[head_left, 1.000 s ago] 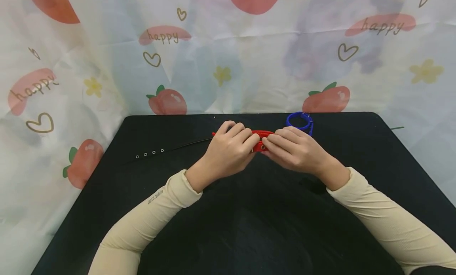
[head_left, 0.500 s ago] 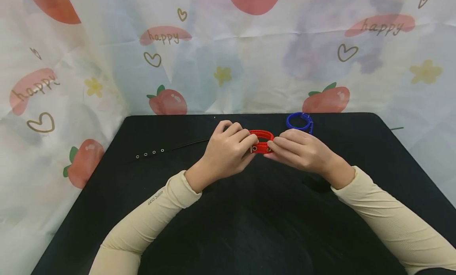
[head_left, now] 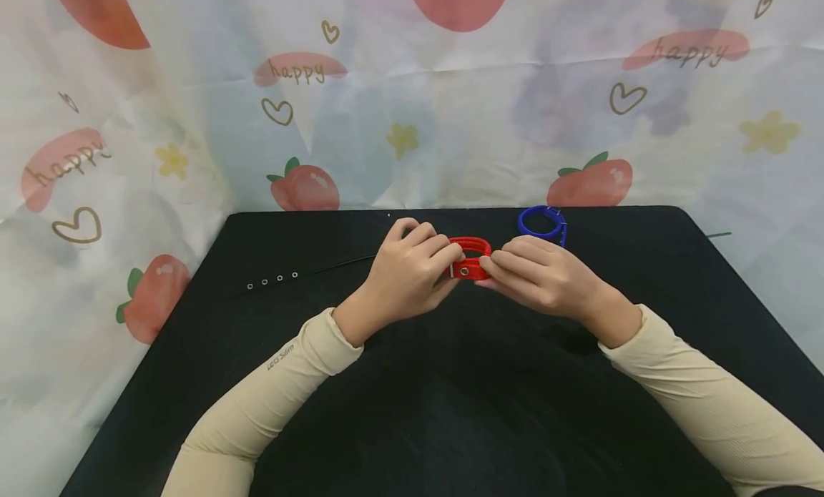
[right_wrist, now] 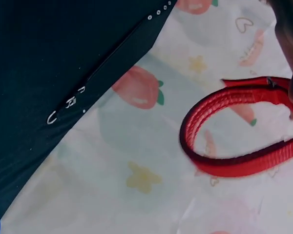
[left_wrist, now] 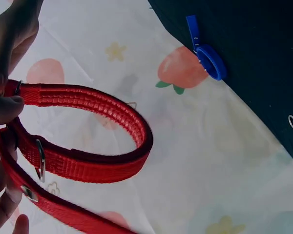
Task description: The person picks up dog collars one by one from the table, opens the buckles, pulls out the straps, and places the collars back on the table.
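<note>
A red pet collar (head_left: 468,269), bent into a loop, is raised between both hands. Its near side shows a metal eyelet and a buckle edge in the head view. My left hand (head_left: 415,272) pinches the collar at its left, and my right hand (head_left: 547,277) pinches it at its right. In the left wrist view the red collar (left_wrist: 97,168) shows a metal ring, a quilted inner face and a loose strap end with an eyelet. The same red loop (right_wrist: 244,166) fills the right of the right wrist view. Fingers cover part of the buckle area.
A blue collar (head_left: 555,215), fastened in a ring, lies at the back of the black table (head_left: 412,411), behind my right hand. A black strap (head_left: 341,262) with several metal eyelets lies left of my left hand. A patterned cloth (head_left: 450,125) hangs behind the table.
The right hand has shifted slightly right and lower. More of the red loop shows between the hands, its opening wider than a second ago. Both hands still hold the collar.
</note>
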